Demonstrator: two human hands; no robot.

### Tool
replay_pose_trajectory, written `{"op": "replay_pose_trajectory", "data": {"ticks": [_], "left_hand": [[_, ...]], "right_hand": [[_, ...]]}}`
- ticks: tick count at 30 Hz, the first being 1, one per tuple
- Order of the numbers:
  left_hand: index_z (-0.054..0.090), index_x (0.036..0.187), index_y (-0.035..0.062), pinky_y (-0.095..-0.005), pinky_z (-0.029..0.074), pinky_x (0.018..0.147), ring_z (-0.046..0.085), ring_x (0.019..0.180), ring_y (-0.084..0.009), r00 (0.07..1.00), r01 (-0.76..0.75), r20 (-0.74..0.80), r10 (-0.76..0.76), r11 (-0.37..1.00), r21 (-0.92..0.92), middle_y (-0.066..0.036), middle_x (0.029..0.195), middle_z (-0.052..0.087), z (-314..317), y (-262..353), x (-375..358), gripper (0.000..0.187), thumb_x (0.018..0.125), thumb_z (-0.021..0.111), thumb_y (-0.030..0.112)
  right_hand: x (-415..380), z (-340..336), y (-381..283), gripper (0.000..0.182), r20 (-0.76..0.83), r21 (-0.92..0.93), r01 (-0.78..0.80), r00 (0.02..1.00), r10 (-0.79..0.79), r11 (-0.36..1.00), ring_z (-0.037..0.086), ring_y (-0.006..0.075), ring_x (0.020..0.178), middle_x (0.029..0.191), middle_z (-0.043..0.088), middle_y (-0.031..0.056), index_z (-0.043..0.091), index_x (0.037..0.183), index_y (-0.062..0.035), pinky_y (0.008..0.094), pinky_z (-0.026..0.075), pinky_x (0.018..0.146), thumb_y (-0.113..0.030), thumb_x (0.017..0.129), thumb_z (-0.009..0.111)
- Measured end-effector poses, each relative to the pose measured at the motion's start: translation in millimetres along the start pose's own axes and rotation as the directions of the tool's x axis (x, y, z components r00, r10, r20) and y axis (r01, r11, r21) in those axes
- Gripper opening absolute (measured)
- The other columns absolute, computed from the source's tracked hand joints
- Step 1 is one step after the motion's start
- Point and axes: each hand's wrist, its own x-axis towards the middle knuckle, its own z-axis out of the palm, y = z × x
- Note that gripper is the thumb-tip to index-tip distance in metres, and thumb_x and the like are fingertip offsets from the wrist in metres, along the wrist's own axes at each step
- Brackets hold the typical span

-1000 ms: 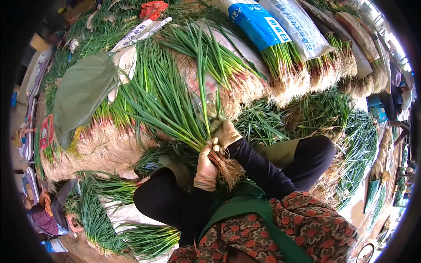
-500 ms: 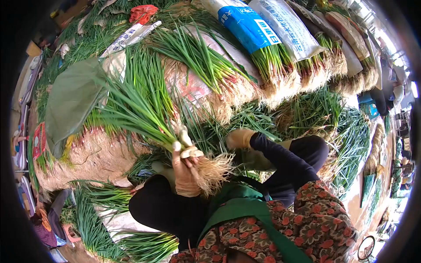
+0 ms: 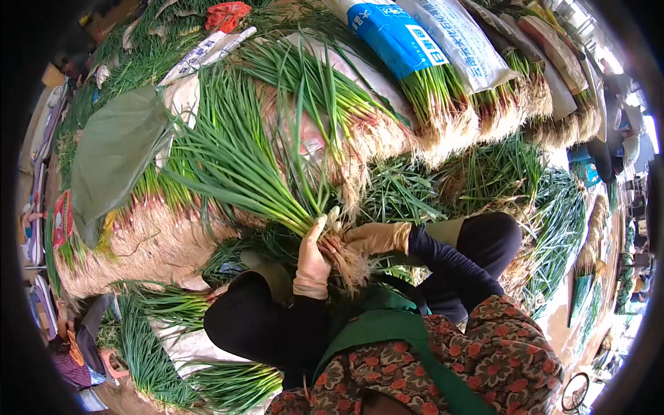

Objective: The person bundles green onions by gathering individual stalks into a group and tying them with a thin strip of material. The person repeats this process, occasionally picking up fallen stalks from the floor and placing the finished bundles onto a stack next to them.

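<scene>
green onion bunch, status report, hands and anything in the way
Left gloved hand shut on bunch of green onions. Right gloved hand at its pale roots. Nothing between them.
</scene>
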Motion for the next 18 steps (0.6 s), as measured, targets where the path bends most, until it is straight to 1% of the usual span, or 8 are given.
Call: {"op": "replay_pose_trajectory", "data": {"ticks": [4, 7, 10, 12, 14, 16, 17, 18], "left_hand": [[0.06, 0.098, 0.0018, -0.0246, 0.043, 0.057, 0.052, 0.058, -0.0158, 0.998, 0.063, -0.023, -0.065, 0.995, -0.072, -0.008, 0.075, 0.061, -18.9, -15.4, 10.5, 0.02, 0.091, 0.051, 0.018], [0.058, 0.09, 0.0019, -0.0276, 0.044, 0.059, 0.051, 0.056, -0.0192, 0.991, 0.056, -0.115, -0.065, 0.995, -0.078, -0.007, 0.072, 0.058, -13.9, -19.2, 4.8, 0.017, 0.091, 0.05, 0.017], [0.055, 0.087, 0.0031, -0.0281, 0.045, 0.058, 0.05, 0.054, -0.0192, 0.994, -0.019, -0.105, 0.019, 1.0, -0.003, -0.006, 0.068, 0.055, -29.3, -25.5, 1.6, 0.015, 0.091, 0.05, 0.016], [0.053, 0.084, 0.0046, -0.0265, 0.043, 0.056, 0.045, 0.05, -0.0143, 0.997, -0.008, -0.071, -0.001, 0.992, -0.123, -0.003, 0.062, 0.05, -15.9, -17.3, -4.5, 0.014, 0.091, 0.049, 0.016], [0.054, 0.086, 0.0025, -0.0272, 0.042, 0.055, 0.042, 0.047, -0.0133, 0.998, 0.045, 0.059, -0.029, 0.956, -0.289, -0.002, 0.058, 0.047, -7.1, -11.5, -6.2, 0.015, 0.09, 0.049, 0.016], [0.051, 0.087, 0.0071, -0.0246, 0.037, 0.054, 0.043, 0.057, -0.0073, 0.869, 0.24, 0.485, 0.097, 0.774, -0.586, 0.003, 0.067, 0.046, 5.0, 12.8, -18.2, 0.011, 0.092, 0.048, 0.017], [0.051, 0.087, 0.0074, -0.0237, 0.036, 0.054, 0.041, 0.055, -0.0068, 0.938, 0.131, 0.325, 0.119, 0.747, -0.651, 0.003, 0.066, 0.045, 14.9, 26.6, -26.9, 0.013, 0.093, 0.048, 0.018], [0.051, 0.088, 0.0077, -0.0227, 0.035, 0.053, 0.04, 0.054, -0.0063, 0.979, 0.008, 0.15, 0.137, 0.713, -0.701, 0.004, 0.064, 0.043, 20.5, 34.0, -31.4, 0.014, 0.093, 0.047, 0.02]], "right_hand": [[8.0, -18.4, 16.9, 0.053, -0.164, 0.615, -0.071, 0.963, 0.215, 0.785, 0.059, 0.0173, 0.091, 0.1, 0.061, 0.0087, 0.053, 0.121, -0.005, 0.0308, 0.049, 0.078, -0.049, 0.09, 0.05], [45.3, -2.9, -12.9, 0.043, -0.389, 0.604, 0.212, 0.92, 0.052, 0.768, 0.058, 0.0164, 0.086, 0.098, 0.06, 0.007, 0.05, 0.121, -0.0013, 0.0273, 0.048, 0.075, -0.035, 0.094, 0.05], [105.0, -3.3, 13.3, 0.026, -0.389, 0.907, 0.413, 0.895, 0.218, -0.078, 0.039, 0.0093, 0.047, 0.055, 0.037, -0.0058, 0.054, 0.094, -0.0044, 0.0241, 0.037, 0.047, -0.022, 0.099, 0.036], [98.5, -3.8, 1.9, 0.03, -0.365, 0.925, 0.376, 0.922, 0.131, -0.064, 0.03, 0.0079, 0.042, 0.052, 0.03, -0.0076, 0.054, 0.088, -0.0051, 0.0243, 0.03, 0.04, -0.025, 0.099, 0.034], [82.7, -14.4, -20.2, 0.031, -0.49, 0.861, 0.393, 0.808, 0.327, 0.322, 0.03, 0.0068, 0.042, 0.052, 0.026, -0.0081, 0.055, 0.09, -0.0047, 0.0226, 0.026, 0.038, -0.025, 0.099, 0.033], [63.3, -34.2, 6.7, 0.027, -0.626, 0.693, 0.369, 0.734, 0.262, 0.619, 0.039, 0.01, 0.046, 0.076, 0.061, 0.0009, 0.058, 0.102, -0.005, 0.0238, 0.039, 0.044, -0.023, 0.097, 0.04], [55.5, -40.9, 27.1, 0.027, -0.472, 0.172, 0.038, 0.88, 0.049, 0.984, 0.048, 0.014, 0.056, 0.089, 0.063, 0.0036, 0.059, 0.106, -0.0051, 0.028, 0.045, 0.054, -0.023, 0.095, 0.043], [49.2, -40.7, 65.5, 0.027, -0.295, -0.216, -0.133, 0.953, 0.065, 0.967, 0.054, 0.018, 0.068, 0.097, 0.064, 0.0055, 0.059, 0.11, -0.0052, 0.0318, 0.048, 0.064, -0.024, 0.094, 0.046]]}}
